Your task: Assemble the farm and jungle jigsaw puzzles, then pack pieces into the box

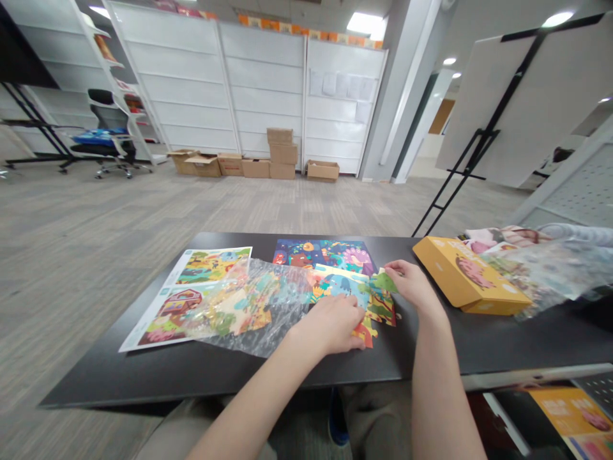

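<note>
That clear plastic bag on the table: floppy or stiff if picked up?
The clear plastic bag looks floppy: it lies creased over the printed sheet. It is probably light too, its thin film showing the colourful pieces inside.

The person's left hand [330, 326] lay palm down, fingers together and pointing right, lower in view than the right hand [412, 284]. Near it and farther forward, the right hand angled up and left, its fingers curled toward the thumb. The bare left forearm [253, 399] slanted in from the lower left; the bare right forearm [439, 390] rose almost straight from below.
</note>
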{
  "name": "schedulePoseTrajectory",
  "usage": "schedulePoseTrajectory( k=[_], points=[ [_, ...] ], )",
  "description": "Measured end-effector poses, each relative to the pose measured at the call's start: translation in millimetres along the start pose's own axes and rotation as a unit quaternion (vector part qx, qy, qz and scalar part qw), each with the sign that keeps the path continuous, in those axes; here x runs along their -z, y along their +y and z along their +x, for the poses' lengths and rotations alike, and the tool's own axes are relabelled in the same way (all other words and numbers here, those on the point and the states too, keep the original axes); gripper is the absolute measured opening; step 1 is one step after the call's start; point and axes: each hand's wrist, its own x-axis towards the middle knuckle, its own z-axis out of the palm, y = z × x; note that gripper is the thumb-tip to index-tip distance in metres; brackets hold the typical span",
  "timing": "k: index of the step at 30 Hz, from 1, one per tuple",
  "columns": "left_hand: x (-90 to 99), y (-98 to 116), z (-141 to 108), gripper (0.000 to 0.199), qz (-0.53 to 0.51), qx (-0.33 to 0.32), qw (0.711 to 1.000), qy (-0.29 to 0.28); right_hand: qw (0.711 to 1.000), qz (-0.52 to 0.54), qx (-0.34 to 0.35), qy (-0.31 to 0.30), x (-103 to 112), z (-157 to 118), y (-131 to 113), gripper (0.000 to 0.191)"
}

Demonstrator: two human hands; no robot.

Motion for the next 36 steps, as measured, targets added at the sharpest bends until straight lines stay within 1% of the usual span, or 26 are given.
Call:
schedulePoseTrajectory(
  k=[2, 3, 4, 6, 8, 9, 10, 13, 18, 23, 27, 29, 33, 36],
  points=[
    [1.8, 1, 0, 0.038, -0.002, 0.000, 1.000, -0.004, 0.999, 0.035, 0.004, -0.014, 6, -5, -3, 0.028],
    [2.7, 1, 0, 0.038, -0.002, 0.001, 1.000, -0.008, 0.998, 0.050, 0.013, -0.034, 10, -10, -5, 0.030],
    [3.3, 1, 0, 0.039, -0.002, 0.001, 1.000, -0.011, 0.996, 0.061, 0.024, -0.066, 14, -14, -7, 0.033],
    [3.4, 0, 0, 0.038, 0.002, -0.001, 1.000, -0.010, 0.985, 0.071, 0.036, -0.154, 21, -24, -10, 0.035],
    [1.7, -3, 0, 0.038, 0.008, -0.004, 1.000, 0.000, 0.969, 0.074, 0.026, -0.233, 25, -32, -13, 0.035],
    [0.3, -4, 0, 0.039, 0.012, -0.003, 1.000, 0.007, 0.964, 0.073, 0.018, -0.256, 25, -34, -14, 0.034],
    [-1.0, -6, 0, 0.040, 0.017, 0.001, 1.000, 0.014, 0.961, 0.071, 0.014, -0.266, 23, -35, -16, 0.034],
    [-3.8, -9, 0, 0.043, 0.031, 0.021, 0.999, 0.022, 0.965, 0.051, 0.021, -0.257, 15, -34, -23, 0.032],
    [-1.7, -9, -2, 0.044, 0.021, 0.072, 0.997, 0.001, 0.964, 0.001, 0.038, -0.263, 3, -30, -26, 0.034],
    [-0.4, -8, -2, 0.049, 0.008, 0.109, 0.994, -0.016, 0.965, -0.059, 0.039, -0.254, 1, -29, -21, 0.033],
    [-1.7, -7, -1, 0.054, 0.017, 0.119, 0.993, -0.019, 0.962, -0.107, 0.030, -0.248, 2, -31, -27, 0.025],
    [-2.0, -7, -1, 0.057, 0.020, 0.125, 0.992, -0.020, 0.965, -0.108, 0.030, -0.237, 2, -32, -31, 0.026],
    [-0.4, -5, -2, 0.057, 0.017, 0.129, 0.991, -0.021, 0.972, -0.098, 0.063, -0.206, 3, -35, -36, 0.029],
    [1.6, -4, -2, 0.056, 0.014, 0.127, 0.992, -0.024, 0.969, -0.039, 0.077, -0.230, 5, -38, -39, 0.027]
  ],
)
